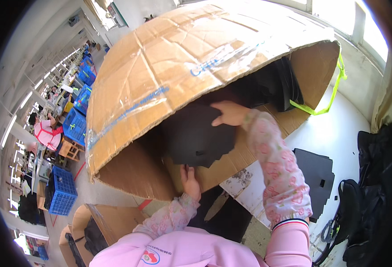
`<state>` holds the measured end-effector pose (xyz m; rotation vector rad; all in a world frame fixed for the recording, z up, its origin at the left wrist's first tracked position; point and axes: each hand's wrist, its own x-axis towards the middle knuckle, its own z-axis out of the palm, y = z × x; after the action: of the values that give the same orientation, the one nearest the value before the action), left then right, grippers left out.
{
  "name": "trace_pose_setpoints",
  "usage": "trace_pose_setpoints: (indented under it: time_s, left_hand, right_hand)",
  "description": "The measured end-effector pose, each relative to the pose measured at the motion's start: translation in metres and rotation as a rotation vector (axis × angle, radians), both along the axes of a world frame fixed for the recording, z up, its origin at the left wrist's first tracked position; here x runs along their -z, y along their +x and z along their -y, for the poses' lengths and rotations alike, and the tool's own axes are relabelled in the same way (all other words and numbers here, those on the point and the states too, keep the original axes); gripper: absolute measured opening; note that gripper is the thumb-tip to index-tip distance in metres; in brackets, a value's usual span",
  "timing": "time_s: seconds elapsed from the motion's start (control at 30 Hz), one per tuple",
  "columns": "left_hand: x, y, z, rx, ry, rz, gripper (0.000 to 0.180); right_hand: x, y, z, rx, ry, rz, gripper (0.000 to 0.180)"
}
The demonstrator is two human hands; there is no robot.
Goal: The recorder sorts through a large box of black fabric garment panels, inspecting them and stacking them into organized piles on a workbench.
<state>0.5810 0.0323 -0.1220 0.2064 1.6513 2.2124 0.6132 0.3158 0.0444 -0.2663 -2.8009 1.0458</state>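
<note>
A stack of black flat cut pieces [200, 138] lies partly inside a large cardboard box [173, 66] tipped on its side, its mouth toward me. The near edges of the pieces are uneven, and the far part is lost in the box's shadow. My right hand [229, 113] rests at the stack's right side, thumb and forefinger apart. At the near edge, my left hand [190, 181] touches the stack with its fingers stretched forward. Pink-patterned sleeves cover both my forearms.
More black pieces [289, 84] stand deeper in the box, beside a yellow-green strap [334, 95]. Another black stack [314, 180] lies on the white table [320, 133], with black bags [374, 178] to its right. Open cartons [116, 218] and blue crates [62, 190] stand left; a co-worker [48, 132] sits farther off.
</note>
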Motion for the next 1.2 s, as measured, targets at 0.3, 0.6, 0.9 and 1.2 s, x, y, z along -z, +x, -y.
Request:
trace_pose_setpoints:
  time_s: [0.3, 0.6, 0.9, 1.2]
  left_hand:
    - [-0.019, 0.021, 0.011, 0.154, -0.045, -0.043, 0.037]
    - [-0.020, 0.016, 0.013, 0.149, 0.005, -0.021, 0.032]
    - [-0.037, 0.024, 0.010, 0.211, 0.000, -0.024, 0.044]
    - [-0.106, 0.021, -0.028, 0.539, 0.156, -0.644, 0.117]
  right_hand:
    - [-0.013, -0.107, -0.001, -0.149, 0.339, 0.141, 0.053]
    - [-0.004, -0.025, 0.051, 0.017, 0.088, -0.044, 0.078]
    - [-0.050, 0.120, 0.076, 0.096, -0.036, -0.135, 0.064]
    - [-0.091, 0.245, 0.108, 0.234, 0.236, 0.052, 0.064]
